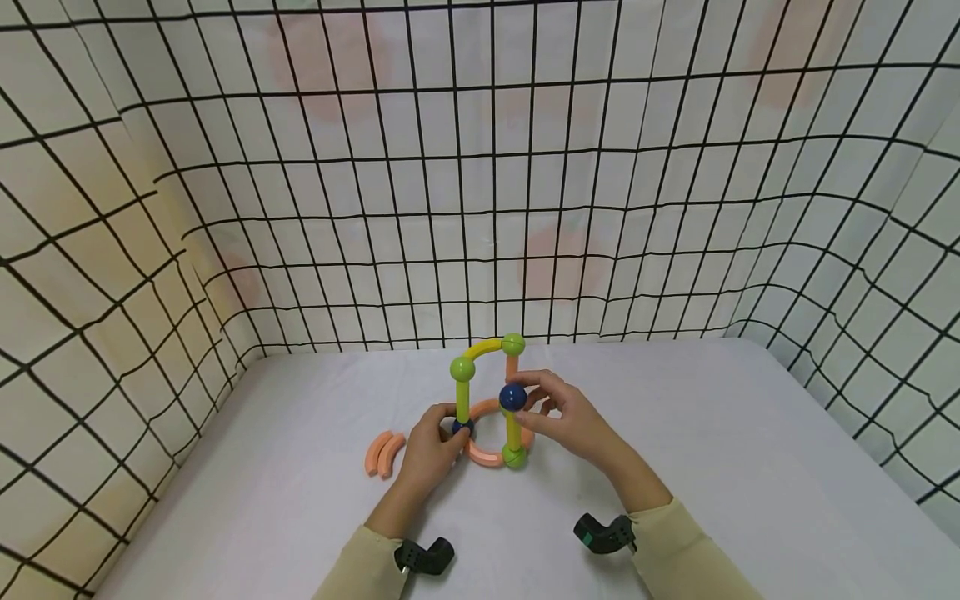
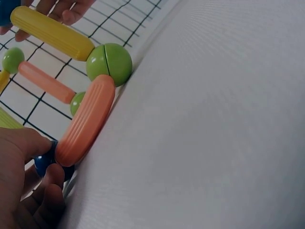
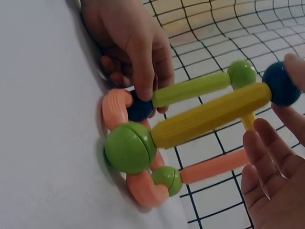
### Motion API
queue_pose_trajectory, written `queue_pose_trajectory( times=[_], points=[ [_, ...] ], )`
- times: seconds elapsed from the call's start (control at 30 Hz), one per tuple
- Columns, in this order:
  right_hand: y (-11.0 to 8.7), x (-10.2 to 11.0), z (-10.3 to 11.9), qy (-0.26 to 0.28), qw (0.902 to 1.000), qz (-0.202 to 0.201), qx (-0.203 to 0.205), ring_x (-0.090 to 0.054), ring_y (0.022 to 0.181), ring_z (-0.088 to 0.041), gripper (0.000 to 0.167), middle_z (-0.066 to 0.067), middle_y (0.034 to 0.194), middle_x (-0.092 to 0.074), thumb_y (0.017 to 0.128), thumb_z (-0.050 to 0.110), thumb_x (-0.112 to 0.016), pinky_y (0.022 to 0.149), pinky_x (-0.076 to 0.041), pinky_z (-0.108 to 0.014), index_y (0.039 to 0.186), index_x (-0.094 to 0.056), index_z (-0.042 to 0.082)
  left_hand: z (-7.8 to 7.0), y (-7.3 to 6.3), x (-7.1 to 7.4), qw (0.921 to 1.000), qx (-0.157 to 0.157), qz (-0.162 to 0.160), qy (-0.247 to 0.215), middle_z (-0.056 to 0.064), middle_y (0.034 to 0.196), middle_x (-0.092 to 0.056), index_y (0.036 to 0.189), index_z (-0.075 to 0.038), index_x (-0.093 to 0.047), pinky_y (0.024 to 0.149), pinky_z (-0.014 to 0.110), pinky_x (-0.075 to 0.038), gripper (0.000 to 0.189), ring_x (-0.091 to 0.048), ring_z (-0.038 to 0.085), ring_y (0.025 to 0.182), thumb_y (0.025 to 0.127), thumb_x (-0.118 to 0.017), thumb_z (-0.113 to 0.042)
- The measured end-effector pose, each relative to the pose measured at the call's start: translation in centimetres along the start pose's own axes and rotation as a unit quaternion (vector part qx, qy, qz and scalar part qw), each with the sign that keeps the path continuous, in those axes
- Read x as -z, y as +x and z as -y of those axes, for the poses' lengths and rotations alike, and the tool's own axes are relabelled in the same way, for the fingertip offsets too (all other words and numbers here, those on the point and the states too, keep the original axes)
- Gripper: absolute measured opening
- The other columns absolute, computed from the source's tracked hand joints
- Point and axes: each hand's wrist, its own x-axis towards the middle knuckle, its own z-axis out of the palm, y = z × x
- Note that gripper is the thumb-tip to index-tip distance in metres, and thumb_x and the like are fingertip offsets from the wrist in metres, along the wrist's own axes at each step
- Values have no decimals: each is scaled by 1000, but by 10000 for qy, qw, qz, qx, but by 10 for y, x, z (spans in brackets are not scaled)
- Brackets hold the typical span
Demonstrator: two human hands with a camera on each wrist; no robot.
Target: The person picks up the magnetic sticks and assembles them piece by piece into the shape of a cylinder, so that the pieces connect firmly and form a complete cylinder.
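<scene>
A ball-and-rod building toy stands on the table, its base a ring of curved orange rods (image 1: 483, 457). My left hand (image 1: 430, 454) pinches the dark blue ball (image 2: 44, 162) at the left of that ring. Between thumb and fingers, my right hand (image 1: 573, 421) holds another dark blue ball (image 1: 513, 397), which sits atop an upright yellow rod (image 3: 209, 114). That rod rises from a green ball (image 3: 128, 148) at the ring's front. A lime rod (image 1: 462, 402) and a straight orange rod (image 3: 214, 167) also stand upright, their top green balls joined by a curved yellow rod (image 1: 483, 346).
Two loose curved orange rods (image 1: 384, 454) lie side by side on the white table (image 1: 255, 500), left of my left hand. Black netting (image 1: 472, 183) over white cloth encloses the back and both sides.
</scene>
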Motion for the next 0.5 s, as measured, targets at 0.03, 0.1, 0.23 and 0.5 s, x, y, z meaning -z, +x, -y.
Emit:
queue_pose_trajectory(
  times=[0.03, 0.1, 0.23, 0.5],
  points=[
    [0, 1, -2, 15, 10000, -2, -42, -58, 105, -18, 43, 0, 127, -63, 95, 25, -68, 89, -48, -30, 136, -57, 18, 0, 0, 0, 10000, -23, -9, -7, 7, 96, -61, 126, -13, -61, 50, 22, -43, 34, -54, 9, 60, 94, -69, -17],
    [0, 5, -7, 158, 9996, -53, -212, -58, 109, -20, 41, -2, 130, -62, 98, 26, -63, 92, -48, -34, 137, -56, 18, 0, 0, -1, 10000, -24, -17, -27, 6, 95, -61, 126, -14, -61, 50, 22, -44, 33, -54, 8, 58, 94, -68, -17],
    [1, 11, -20, 576, 9959, -277, -645, -58, 116, -32, 35, -14, 134, -59, 103, 26, -55, 97, -47, -45, 136, -55, 15, 1, 0, -2, 10000, -16, -22, -51, 5, 96, -62, 126, -16, -61, 49, 23, -44, 32, -55, 8, 56, 95, -67, -19],
    [13, 7, -56, 11, 9876, -653, -1427, -57, 112, -25, 41, -10, 128, -62, 98, 29, -64, 91, -51, -36, 136, -55, 16, 1, 1, -2, 9999, 91, -125, 24, 6, 106, -62, 125, -15, -62, 51, 24, -46, 30, -56, 10, 60, 96, -67, -21]
  ],
)
